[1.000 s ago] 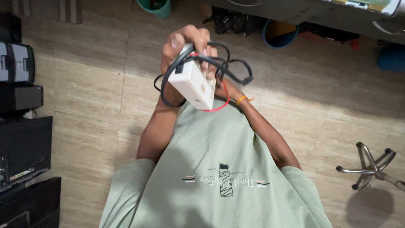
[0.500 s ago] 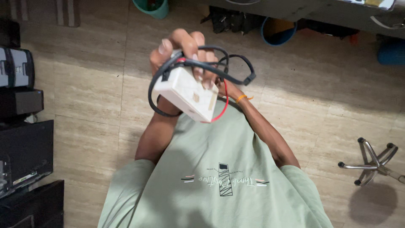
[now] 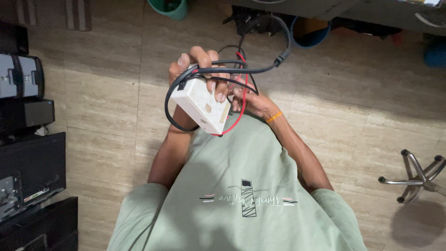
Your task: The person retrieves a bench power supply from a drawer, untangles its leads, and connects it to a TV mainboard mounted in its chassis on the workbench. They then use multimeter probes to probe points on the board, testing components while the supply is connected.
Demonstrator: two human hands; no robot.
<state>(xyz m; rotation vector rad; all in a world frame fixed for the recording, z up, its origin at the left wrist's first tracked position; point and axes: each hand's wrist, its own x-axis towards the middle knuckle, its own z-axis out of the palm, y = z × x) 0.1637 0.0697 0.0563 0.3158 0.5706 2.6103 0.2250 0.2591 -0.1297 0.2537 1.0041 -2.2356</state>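
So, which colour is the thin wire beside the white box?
Red. The thin wire loops beside the white box, clearest in the head view.

The box is white plastic with a smooth, matt finish. The black cable has a smooth, rubbery sheath with a slight sheen; the red wire is thin and plastic-coated. The shirt is soft, matt green cloth. The floor is polished beige stone tile, faintly glossy. The chair base is bright, shiny metal.
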